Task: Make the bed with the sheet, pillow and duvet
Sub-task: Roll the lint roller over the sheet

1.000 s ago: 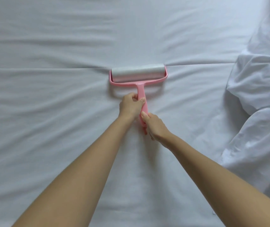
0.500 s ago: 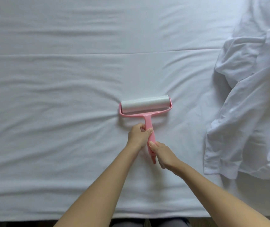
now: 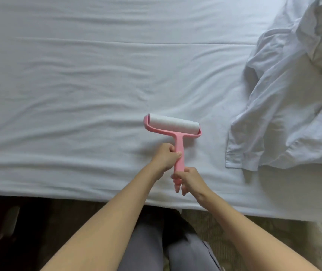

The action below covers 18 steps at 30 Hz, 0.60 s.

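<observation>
A white sheet (image 3: 78,85) covers the mattress, with long shallow wrinkles running across it. A pink lint roller (image 3: 173,125) with a white sticky drum rests on the sheet near the bed's front edge, slightly tilted. My left hand (image 3: 165,157) grips the upper part of its pink handle. My right hand (image 3: 187,180) holds the handle's lower end. A crumpled white duvet (image 3: 285,106) lies bunched on the right side of the bed. No pillow is in view.
The bed's front edge (image 3: 97,196) runs across the lower part of the view. Below it are my grey trousers (image 3: 175,251), a patterned floor (image 3: 254,231) and a dark shape at the lower left (image 3: 3,231).
The roller has been pulled back across the sheet toward the bed's front edge, and it now tilts slightly. The view has dropped, so the bed edge and floor show.
</observation>
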Each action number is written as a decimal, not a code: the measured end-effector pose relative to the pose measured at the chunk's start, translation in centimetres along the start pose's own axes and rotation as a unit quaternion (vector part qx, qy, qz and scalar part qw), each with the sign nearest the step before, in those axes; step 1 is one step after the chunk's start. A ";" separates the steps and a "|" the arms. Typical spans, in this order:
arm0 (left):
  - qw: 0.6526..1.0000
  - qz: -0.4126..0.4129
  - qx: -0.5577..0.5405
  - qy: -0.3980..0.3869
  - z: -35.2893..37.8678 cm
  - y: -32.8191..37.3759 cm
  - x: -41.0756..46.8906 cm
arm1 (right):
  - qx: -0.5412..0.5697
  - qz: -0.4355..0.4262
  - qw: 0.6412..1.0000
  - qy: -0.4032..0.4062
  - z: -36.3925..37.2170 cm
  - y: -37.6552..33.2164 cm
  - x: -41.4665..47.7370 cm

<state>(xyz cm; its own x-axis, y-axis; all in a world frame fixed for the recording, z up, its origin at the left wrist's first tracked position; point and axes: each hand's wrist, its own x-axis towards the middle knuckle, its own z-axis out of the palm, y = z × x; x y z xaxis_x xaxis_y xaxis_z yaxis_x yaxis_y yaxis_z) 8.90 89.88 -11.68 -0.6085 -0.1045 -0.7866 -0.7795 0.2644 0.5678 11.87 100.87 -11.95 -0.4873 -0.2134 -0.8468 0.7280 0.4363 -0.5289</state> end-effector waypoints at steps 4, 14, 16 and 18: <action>0.999 0.037 -0.008 0.032 -0.5 -0.2 -2.6 | 0.008 -0.043 0.999 -0.001 0.9 -0.2 -1.5; 0.992 0.027 -0.105 0.061 -9.2 -4.7 -3.2 | 0.026 -0.085 0.992 -0.095 8.4 -3.2 -0.3; 0.991 0.022 -0.118 0.053 -11.1 -5.9 -2.8 | 0.022 -0.078 0.992 -0.094 10.5 -3.7 0.3; 0.991 0.015 -0.124 0.040 -13.1 -7.0 -2.2 | 0.009 -0.069 0.993 -0.090 12.5 -4.4 1.0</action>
<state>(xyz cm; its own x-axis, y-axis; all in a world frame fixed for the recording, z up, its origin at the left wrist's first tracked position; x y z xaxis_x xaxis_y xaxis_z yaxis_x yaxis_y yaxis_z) 13.76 75.65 -10.73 -0.6340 -0.1792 -0.7523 -0.7675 0.0261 0.6405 14.20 87.84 -11.17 -0.4893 -0.4243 -0.7620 0.6696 0.3770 -0.6399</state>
